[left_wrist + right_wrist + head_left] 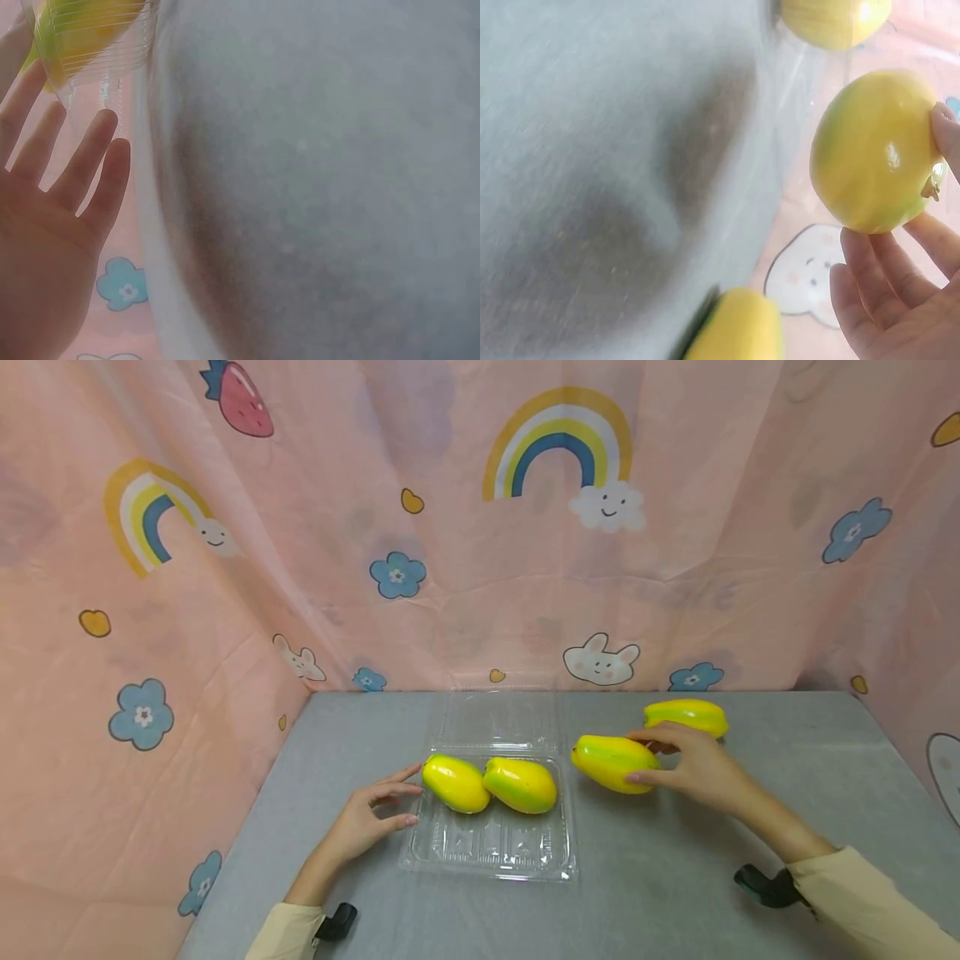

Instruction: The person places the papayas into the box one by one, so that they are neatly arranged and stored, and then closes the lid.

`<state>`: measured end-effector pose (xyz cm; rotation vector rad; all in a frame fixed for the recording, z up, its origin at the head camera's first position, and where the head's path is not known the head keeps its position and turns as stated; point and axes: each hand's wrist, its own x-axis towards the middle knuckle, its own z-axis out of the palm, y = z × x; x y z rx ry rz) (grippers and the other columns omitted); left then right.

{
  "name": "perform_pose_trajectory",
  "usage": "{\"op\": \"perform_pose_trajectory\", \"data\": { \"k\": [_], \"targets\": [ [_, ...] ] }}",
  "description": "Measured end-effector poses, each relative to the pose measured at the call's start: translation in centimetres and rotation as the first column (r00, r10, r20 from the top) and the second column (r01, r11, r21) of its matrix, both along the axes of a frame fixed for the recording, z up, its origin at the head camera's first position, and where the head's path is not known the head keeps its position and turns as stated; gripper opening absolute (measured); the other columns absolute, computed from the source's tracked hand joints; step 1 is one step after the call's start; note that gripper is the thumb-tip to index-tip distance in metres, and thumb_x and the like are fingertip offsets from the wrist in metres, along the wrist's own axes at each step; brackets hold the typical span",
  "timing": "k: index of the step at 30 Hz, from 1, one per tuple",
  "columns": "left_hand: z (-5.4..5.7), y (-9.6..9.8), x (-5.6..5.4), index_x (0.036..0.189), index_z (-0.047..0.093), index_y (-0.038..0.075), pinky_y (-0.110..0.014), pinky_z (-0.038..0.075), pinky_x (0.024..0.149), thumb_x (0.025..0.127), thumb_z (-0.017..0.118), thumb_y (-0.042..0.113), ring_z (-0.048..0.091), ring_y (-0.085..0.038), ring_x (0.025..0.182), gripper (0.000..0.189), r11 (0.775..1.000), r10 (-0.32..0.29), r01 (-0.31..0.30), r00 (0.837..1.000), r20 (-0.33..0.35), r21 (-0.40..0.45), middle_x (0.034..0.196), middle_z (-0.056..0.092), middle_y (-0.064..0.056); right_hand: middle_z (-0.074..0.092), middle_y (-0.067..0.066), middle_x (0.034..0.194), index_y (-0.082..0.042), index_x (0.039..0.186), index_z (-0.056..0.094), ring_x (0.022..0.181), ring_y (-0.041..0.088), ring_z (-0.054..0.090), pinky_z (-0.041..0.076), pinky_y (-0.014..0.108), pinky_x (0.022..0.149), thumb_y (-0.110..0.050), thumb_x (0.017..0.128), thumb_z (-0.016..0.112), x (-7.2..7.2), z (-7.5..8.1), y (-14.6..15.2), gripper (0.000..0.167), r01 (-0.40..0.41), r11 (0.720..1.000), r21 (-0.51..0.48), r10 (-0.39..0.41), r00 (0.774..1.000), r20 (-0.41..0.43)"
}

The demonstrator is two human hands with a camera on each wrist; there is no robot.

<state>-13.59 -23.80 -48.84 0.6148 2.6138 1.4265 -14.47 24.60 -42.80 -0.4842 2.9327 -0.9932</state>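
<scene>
My right hand pinches a yellow-green papaya between thumb and fingers, just right of a clear plastic box. In the right wrist view, the held papaya shows a small brown stub at its end. Two more papayas lie side by side in the back of the box, one on the left and one on the right. At the box's left edge is my left hand, fingers extended and holding nothing. Whether its fingertips touch the box I cannot tell.
Another papaya lies on the grey table behind my right hand. The box's clear lid is folded back toward the pink patterned curtain, which hangs behind the table and along its sides.
</scene>
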Motion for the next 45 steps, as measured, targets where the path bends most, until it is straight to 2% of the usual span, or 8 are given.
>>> {"op": "perform_pose_trajectory", "data": {
  "k": [12,20,25,34,45],
  "targets": [
    [-0.1,-0.1,0.0,0.122,0.070,0.016,-0.039,0.052,0.098,0.082,0.081,0.026,0.046,-0.028,0.142,0.043,1.000,-0.011,0.011,1.000,0.001,0.008,0.153,0.049,0.001,0.071,0.006,0.120,-0.012,0.126,0.066,0.100,0.020,0.066,0.056,0.044,0.090,-0.049,0.078,0.080,0.0,0.5,-2.9,0.062,-0.017,0.999,-0.043,0.018,0.999,0.028],
    [-0.1,-0.1,0.0,0.122,0.070,0.014,-0.036,0.052,0.098,0.082,0.080,0.023,0.046,-0.030,0.142,0.042,1.000,-0.019,0.019,1.000,-0.008,0.010,0.153,0.049,-0.001,0.068,0.007,0.124,-0.014,0.127,0.065,0.102,0.021,0.063,0.054,0.049,0.094,-0.051,0.078,0.079,0.4,0.6,-4.9,0.062,-0.010,0.995,-0.102,0.018,0.997,0.077],
    [-0.2,-0.1,0.0,0.122,0.070,0.014,-0.033,0.052,0.098,0.082,0.080,0.022,0.046,-0.030,0.142,0.042,1.000,-0.017,0.017,1.000,-0.005,0.010,0.153,0.049,-0.001,0.069,0.003,0.121,-0.018,0.124,0.067,0.101,0.018,0.063,0.054,0.042,0.091,-0.052,0.078,0.079,0.8,0.9,-6.2,0.059,-0.011,0.994,-0.108,0.019,0.997,0.074],
    [-0.4,-0.2,-0.1,0.122,0.070,0.013,-0.032,0.052,0.098,0.082,0.081,0.025,0.047,-0.030,0.141,0.043,1.000,-0.014,0.014,1.000,-0.014,0.009,0.153,0.049,-0.002,0.070,-0.002,0.119,-0.020,0.122,0.068,0.098,0.013,0.063,0.055,0.038,0.089,-0.050,0.077,0.081,1.4,1.2,-8.8,0.056,-0.045,0.991,-0.128,0.052,0.997,0.051],
    [-0.3,-0.1,-0.1,0.121,0.070,0.014,-0.040,0.053,0.098,0.081,0.081,0.018,0.047,-0.030,0.141,0.042,1.000,-0.015,0.015,1.000,-0.008,0.019,0.153,0.049,-0.002,0.071,-0.006,0.116,-0.021,0.120,0.069,0.095,0.009,0.063,0.057,0.034,0.087,-0.048,0.074,0.084,2.4,1.5,-11.3,0.055,-0.087,0.983,-0.161,0.095,0.994,0.047]
  ]
}}
